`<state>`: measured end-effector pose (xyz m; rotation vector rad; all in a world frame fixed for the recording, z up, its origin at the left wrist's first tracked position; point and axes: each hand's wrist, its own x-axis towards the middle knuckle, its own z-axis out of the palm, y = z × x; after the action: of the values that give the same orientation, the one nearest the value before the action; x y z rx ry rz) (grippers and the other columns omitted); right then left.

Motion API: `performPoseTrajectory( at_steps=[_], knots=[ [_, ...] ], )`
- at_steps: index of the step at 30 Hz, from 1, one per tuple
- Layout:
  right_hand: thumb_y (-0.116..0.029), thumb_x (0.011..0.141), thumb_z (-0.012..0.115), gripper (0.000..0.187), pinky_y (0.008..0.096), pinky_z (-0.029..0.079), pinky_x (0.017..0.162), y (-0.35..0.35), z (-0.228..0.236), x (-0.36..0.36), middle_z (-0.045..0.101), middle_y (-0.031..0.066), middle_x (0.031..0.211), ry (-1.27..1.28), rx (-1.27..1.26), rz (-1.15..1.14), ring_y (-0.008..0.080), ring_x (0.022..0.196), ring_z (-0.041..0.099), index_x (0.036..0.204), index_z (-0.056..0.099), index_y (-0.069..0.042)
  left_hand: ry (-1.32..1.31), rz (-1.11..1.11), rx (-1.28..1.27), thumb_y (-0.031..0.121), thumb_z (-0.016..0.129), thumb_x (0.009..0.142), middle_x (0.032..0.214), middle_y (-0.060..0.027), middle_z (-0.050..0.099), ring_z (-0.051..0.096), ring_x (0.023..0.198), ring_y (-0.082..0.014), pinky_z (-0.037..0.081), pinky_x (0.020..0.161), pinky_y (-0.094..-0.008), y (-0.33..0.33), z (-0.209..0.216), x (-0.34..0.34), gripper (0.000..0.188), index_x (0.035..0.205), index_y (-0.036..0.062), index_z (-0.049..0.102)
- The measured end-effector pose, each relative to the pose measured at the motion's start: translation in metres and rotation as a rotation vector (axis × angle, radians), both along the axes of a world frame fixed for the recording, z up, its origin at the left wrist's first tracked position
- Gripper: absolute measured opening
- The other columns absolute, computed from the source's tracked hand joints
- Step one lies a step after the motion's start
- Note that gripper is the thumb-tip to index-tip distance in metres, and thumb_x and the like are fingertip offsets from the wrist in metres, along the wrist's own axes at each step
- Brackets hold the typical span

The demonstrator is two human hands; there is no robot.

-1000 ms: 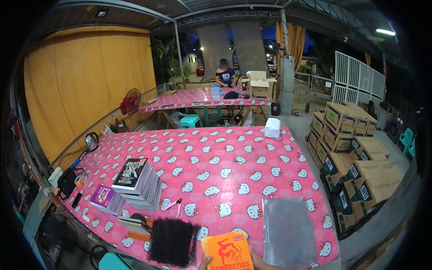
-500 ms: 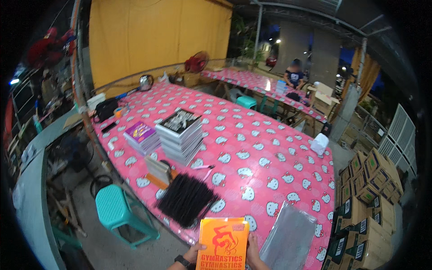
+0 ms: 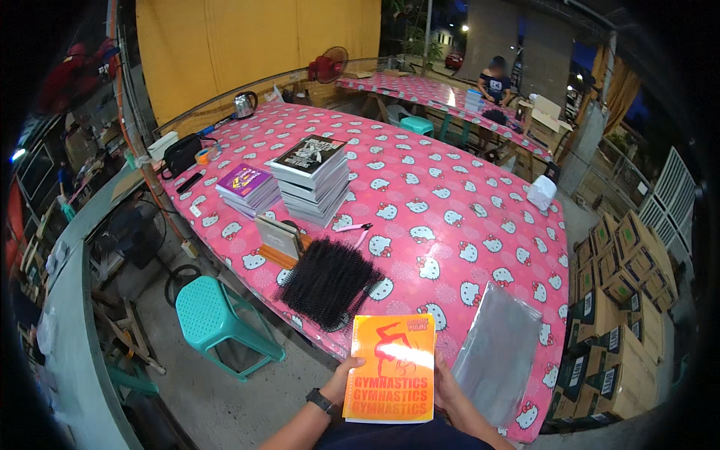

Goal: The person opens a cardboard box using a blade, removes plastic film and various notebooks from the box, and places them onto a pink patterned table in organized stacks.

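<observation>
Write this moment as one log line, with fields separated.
left hand: holds orange book | right hand: holds same book | beside: clear plastic sleeves, pink table

I have one view only, the head camera, looking steeply down and forward from above my hands; the left hand [image 3: 346,376] and right hand [image 3: 448,384] sit close at the lower edge. Beyond the fingertips the pink table [image 3: 450,202] runs away toward the upper right. Fisheye bends its edges near the rim.
</observation>
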<state>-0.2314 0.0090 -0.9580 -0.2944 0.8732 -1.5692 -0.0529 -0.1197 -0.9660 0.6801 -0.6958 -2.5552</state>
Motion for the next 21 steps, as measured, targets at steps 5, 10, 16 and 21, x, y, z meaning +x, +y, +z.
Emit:
performPoseTrajectory(
  at_steps=[5,10,16,21],
  knots=[
    [-0.047,0.066,0.070,0.107,0.0395,0.035,0.096,-0.014,0.032,0.015,0.026,0.0103,0.136,0.065,-0.053,-0.154,0.0271,0.119,0.036,0.138,-0.002,-0.013,0.044,-0.096,0.000,0.028,0.051,0.080,0.115,-0.0156,0.052,0.055,0.101,-0.0236,0.045,0.086,-0.0354,-0.028,0.018,-0.001,0.054,0.122,-0.0015,0.037],
    [-0.027,0.067,0.067,0.092,0.0397,0.039,0.093,-0.052,0.049,0.048,0.030,0.0170,0.130,0.075,-0.111,-0.202,0.0285,0.115,0.040,0.137,0.008,-0.011,0.095,-0.173,-0.182,0.032,0.048,0.086,0.119,-0.0135,0.046,0.051,0.105,-0.0204,0.045,0.088,-0.0330,-0.074,0.035,0.018,0.054,0.126,0.0019,0.029],
    [-0.026,0.071,0.059,0.070,0.0364,0.045,0.087,-0.078,0.038,0.057,0.042,0.0155,0.121,0.020,-0.070,-0.332,0.0250,0.107,0.048,0.130,0.028,-0.006,0.078,-0.209,-0.327,0.026,0.051,0.085,0.124,-0.0109,0.036,0.042,0.114,-0.0179,0.039,0.093,-0.0337,-0.118,0.065,0.002,0.063,0.132,0.0049,0.014],
    [-0.031,0.074,0.056,0.061,0.0376,0.047,0.083,-0.113,0.056,0.029,0.054,0.0157,0.112,-0.074,-0.174,-0.379,0.0261,0.097,0.057,0.122,0.038,0.002,0.127,-0.345,-0.467,0.018,0.053,0.082,0.126,-0.0118,0.035,0.037,0.118,-0.0185,0.033,0.098,-0.0339,-0.161,0.079,-0.046,0.064,0.132,0.0042,0.015]
  ],
)
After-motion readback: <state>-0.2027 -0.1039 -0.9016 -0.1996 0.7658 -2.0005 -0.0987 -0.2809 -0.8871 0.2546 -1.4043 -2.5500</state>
